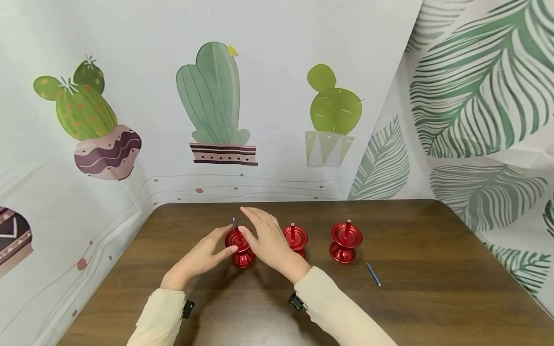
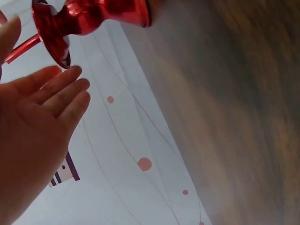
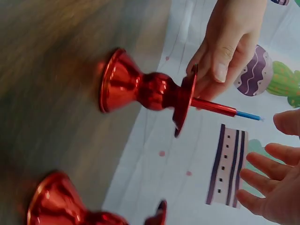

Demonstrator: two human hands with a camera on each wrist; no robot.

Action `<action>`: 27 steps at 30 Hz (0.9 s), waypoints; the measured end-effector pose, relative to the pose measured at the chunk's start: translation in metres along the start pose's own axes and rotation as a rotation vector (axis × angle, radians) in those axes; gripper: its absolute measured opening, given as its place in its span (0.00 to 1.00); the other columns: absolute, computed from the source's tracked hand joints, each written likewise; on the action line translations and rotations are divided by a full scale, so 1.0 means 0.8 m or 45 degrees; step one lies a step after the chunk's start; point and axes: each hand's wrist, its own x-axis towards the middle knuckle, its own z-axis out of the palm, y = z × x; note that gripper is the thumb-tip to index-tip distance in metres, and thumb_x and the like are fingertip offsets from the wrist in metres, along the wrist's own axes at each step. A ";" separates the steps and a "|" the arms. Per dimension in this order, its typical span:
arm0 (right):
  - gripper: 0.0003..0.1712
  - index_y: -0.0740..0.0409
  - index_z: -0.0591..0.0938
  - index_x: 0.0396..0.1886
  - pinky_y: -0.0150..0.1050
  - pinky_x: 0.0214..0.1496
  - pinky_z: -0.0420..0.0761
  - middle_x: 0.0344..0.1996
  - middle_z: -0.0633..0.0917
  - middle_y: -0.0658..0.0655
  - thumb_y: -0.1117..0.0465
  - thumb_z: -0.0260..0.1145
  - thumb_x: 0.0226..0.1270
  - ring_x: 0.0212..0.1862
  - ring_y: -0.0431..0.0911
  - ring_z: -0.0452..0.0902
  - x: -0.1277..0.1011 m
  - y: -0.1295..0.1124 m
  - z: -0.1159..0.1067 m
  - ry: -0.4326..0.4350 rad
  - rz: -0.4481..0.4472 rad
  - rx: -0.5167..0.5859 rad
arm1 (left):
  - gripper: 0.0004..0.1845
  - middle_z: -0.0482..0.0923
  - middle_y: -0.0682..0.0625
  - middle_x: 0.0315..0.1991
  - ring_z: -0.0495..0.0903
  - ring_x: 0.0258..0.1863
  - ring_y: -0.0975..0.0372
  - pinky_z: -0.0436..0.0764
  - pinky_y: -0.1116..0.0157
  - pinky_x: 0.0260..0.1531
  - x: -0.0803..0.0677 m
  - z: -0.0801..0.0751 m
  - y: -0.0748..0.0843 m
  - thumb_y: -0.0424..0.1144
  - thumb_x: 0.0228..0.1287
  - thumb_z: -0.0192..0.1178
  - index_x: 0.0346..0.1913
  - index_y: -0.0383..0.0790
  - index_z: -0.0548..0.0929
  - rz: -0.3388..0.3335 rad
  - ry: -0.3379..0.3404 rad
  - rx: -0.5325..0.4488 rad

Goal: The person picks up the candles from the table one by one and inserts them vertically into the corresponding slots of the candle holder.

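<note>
A red metal candle holder with a dish and a central tube stands upright on the table. In the right wrist view, a thin blue candle stands up out of that tube. My left hand is beside the dish with its fingers loosely extended near the rim; whether they touch it I cannot tell. Just past the candle's tip, in the right wrist view, my right hand has its fingers spread and holds nothing. The left wrist view shows the tube near my left thumb, with the candle out of sight.
Two more red holders stand to the right, a middle one partly behind my right hand and a far one. Another blue candle lies on the brown wooden table. A cactus-and-leaf printed cloth hangs behind.
</note>
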 end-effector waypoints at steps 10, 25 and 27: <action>0.27 0.62 0.70 0.67 0.56 0.71 0.58 0.64 0.73 0.62 0.54 0.57 0.73 0.69 0.56 0.62 -0.014 -0.009 -0.026 0.123 -0.110 -0.249 | 0.35 0.66 0.41 0.67 0.66 0.66 0.48 0.67 0.44 0.61 -0.005 -0.017 0.030 0.48 0.67 0.60 0.71 0.36 0.63 -0.023 0.257 0.036; 0.28 0.67 0.70 0.65 0.58 0.68 0.63 0.62 0.74 0.64 0.58 0.61 0.70 0.66 0.59 0.65 -0.054 0.012 -0.069 0.243 -0.013 -0.206 | 0.33 0.67 0.46 0.65 0.68 0.64 0.56 0.69 0.52 0.62 0.024 0.004 0.104 0.42 0.65 0.63 0.70 0.39 0.65 0.183 0.387 -0.011; 0.29 0.67 0.69 0.65 0.59 0.67 0.63 0.63 0.73 0.64 0.58 0.62 0.70 0.66 0.59 0.66 -0.059 0.016 -0.072 0.237 0.011 -0.194 | 0.33 0.67 0.46 0.65 0.68 0.65 0.56 0.69 0.53 0.63 0.029 0.011 0.109 0.43 0.66 0.62 0.70 0.38 0.65 0.188 0.362 -0.024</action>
